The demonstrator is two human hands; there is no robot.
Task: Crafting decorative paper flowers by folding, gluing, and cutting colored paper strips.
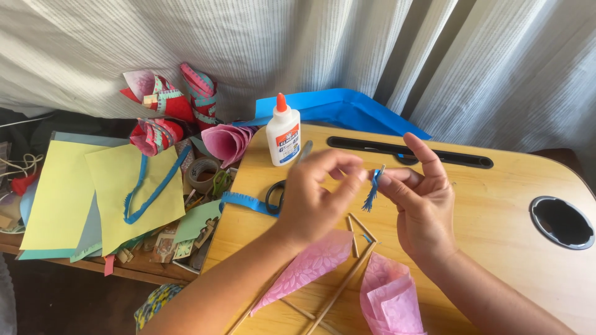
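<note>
Head view: I look down on the wooden counter (496, 205), where pink paper cones (310, 263) and thin wooden sticks (347, 282) lie close below my wrists, within easy reach. A white glue bottle (283, 133) stands upright at the far edge, near black scissors (273, 197). Both hands work raised over the counter's middle: my left hand (310, 198) pinches the top of a small blue fringed strip (372, 191), while my right hand (422, 198) steadies it between fingertips, letting the fringe hang free.

Left hand (310, 198) and right hand (422, 198) pinch a blue fringed paper strip (372, 191) above the wooden bench (496, 211), white glue bottle (283, 131) at eleven o'clock.
</note>
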